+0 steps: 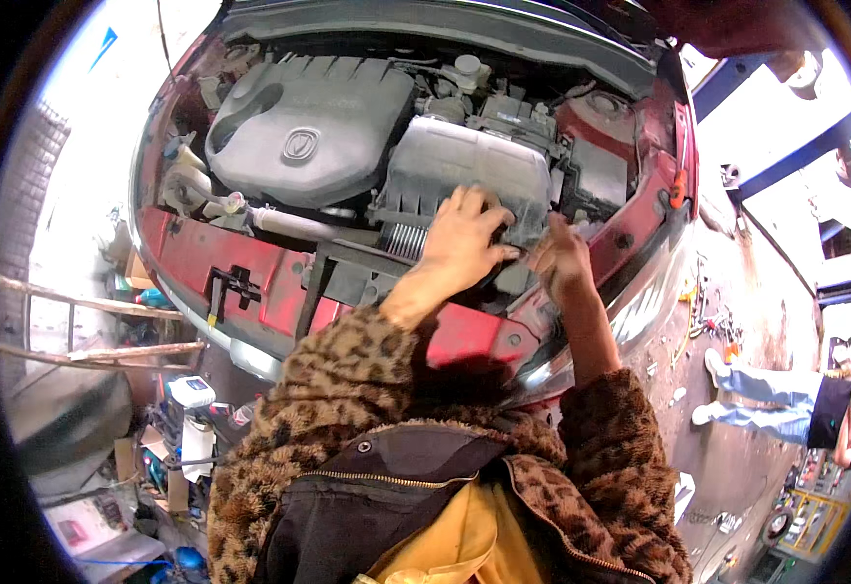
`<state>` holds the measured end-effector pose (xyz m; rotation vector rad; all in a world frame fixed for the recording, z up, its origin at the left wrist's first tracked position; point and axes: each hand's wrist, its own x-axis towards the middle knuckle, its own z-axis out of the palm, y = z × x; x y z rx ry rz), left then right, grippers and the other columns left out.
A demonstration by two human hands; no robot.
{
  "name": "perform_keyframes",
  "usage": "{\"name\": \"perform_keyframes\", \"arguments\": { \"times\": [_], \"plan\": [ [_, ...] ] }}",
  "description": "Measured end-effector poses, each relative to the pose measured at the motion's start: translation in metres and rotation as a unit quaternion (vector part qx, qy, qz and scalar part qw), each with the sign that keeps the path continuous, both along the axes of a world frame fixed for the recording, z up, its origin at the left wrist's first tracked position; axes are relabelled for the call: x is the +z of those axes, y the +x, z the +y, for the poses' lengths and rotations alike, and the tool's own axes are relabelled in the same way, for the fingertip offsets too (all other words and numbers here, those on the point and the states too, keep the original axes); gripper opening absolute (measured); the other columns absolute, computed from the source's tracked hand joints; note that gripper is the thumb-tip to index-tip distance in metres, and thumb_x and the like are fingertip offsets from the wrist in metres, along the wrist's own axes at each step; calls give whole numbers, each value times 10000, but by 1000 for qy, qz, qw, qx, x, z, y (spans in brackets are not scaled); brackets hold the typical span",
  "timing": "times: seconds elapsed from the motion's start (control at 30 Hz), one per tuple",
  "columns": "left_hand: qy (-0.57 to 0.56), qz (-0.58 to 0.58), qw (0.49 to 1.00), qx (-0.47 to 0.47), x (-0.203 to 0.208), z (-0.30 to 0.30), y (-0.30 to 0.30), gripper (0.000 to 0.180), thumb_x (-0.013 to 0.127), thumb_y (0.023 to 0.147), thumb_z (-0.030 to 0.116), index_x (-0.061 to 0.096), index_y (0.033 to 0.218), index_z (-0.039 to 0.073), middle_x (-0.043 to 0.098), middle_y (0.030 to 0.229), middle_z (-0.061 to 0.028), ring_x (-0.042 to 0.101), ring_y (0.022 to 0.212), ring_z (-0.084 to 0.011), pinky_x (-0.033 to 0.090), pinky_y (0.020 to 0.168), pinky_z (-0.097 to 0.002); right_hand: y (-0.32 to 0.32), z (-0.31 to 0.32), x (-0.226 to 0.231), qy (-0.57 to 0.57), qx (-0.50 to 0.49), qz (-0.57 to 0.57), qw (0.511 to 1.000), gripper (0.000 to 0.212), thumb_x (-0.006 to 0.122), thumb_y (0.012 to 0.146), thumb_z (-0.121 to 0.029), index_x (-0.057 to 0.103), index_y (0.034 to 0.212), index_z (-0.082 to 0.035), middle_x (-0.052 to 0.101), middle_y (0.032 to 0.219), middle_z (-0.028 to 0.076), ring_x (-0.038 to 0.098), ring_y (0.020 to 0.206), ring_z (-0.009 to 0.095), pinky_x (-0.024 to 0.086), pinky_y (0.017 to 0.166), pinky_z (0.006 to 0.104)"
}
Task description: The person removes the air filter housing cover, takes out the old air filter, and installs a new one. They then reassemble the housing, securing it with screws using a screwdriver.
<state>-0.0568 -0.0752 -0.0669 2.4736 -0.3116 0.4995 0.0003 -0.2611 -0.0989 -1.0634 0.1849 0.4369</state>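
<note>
My left hand [464,238] rests on the front edge of the grey air filter box [474,151], its fingers spread over the plastic and its thumb pointing right. Just right of it, at the box's front right corner, my right hand [563,261] is raised with its fingers curled together. What that hand holds, if anything, is too small and blurred to tell. A ribbed air hose [404,240] shows beside my left wrist. Left of the box lies the large grey engine cover [299,146]. The black battery [598,173] sits to the right.
A screwdriver with an orange handle [678,190] lies on the right fender edge. The red front panel [250,268] runs along the near side, with a hood latch [235,284]. Another person's legs [766,399] show at right, near tools on the floor [712,321]. Clutter stands at lower left.
</note>
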Motion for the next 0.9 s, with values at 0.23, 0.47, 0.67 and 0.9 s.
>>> {"name": "perform_keyframes", "arguments": {
  "times": [0.23, 0.47, 0.67, 0.9],
  "plan": [
    [-253, -22, 926, 278, 8, 171, 28, 494, 604, 933, 415, 666, 1102, -45, 705, 970, -131, 632, 860, -179, 506, 746, -311, 4, 39, 0, -41, -36, 37, 998, 417, 476, 992, -409, 562, 1099, -16, 648, 903, 111, 625, 688, 235, 473, 523, 388],
    [-579, 337, 742, 31, -42, 142, 87, 580, 483, 979, 516, 529, 1351, 73, 593, 1279, -104, 579, 1115, -226, 511, 877, -359, 26, 31, -12, -122, 0, 37, 992, 660, 401, 964, -630, 573, 1156, -22, 653, 995, 120, 656, 761, 243, 477, 491, 405],
    [-543, 327, 752, 180, -121, 166, 132, 606, 563, 927, 554, 603, 1288, 69, 637, 1227, -102, 601, 1075, -258, 499, 897, -391, 27, 46, -33, -228, 2, -8, 974, 824, 331, 967, -675, 545, 1274, 59, 637, 1157, 164, 641, 973, 254, 525, 817, 359],
    [-494, 305, 790, 196, -156, 165, 126, 732, 448, 944, 574, 628, 1160, -102, 650, 1174, -225, 591, 1105, -299, 426, 963, -397, 20, 45, -87, -261, 27, -67, 963, 877, 304, 970, -690, 532, 1294, 92, 609, 1233, 158, 565, 1096, 256, 411, 993, 345]
  ]
}}
